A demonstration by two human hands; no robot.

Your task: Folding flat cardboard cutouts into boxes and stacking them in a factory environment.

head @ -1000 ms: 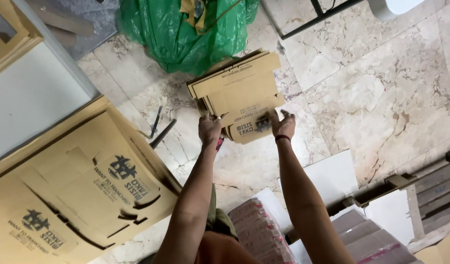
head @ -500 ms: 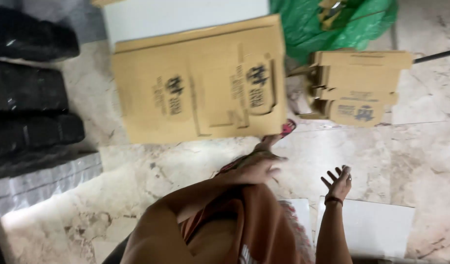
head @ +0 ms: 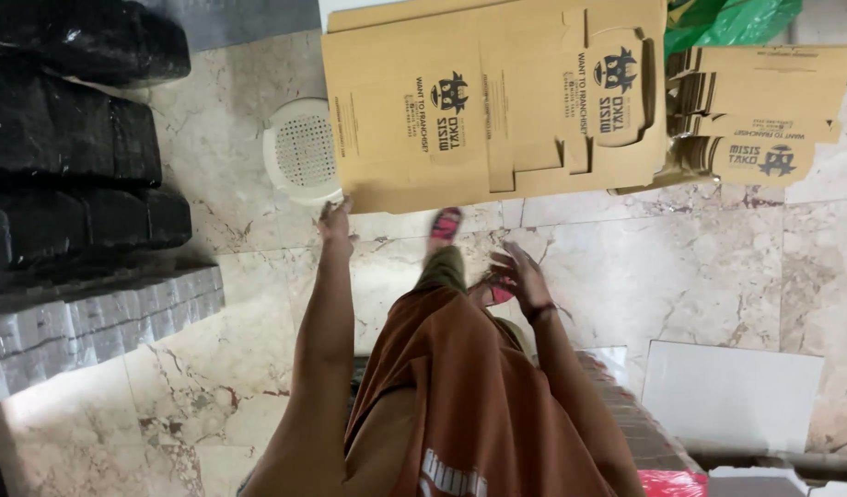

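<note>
Your left hand (head: 336,219) reaches to 12 o'clock, fingertips touching the near corner of the stack of flat cardboard box blanks (head: 493,101); you cannot tell whether it grips yet. Your right hand (head: 520,281) hangs open and empty, fingers spread. At 2 o'clock a smaller pile of folded cartons (head: 764,110) already sits. The large stack looks mostly unworked.

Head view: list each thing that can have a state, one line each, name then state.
Left hand: fingers at the lower corner of the flat cardboard sheets, grip unclear.
Right hand: open, fingers spread, holding nothing.
Flat cardboard sheets: unfolded, lying flat on the floor.
Smaller cardboard stack: folded flat, piled.
Green plastic bag: crumpled, partly out of frame.
White round vent cover: lying flat, partly under the sheets.
</note>
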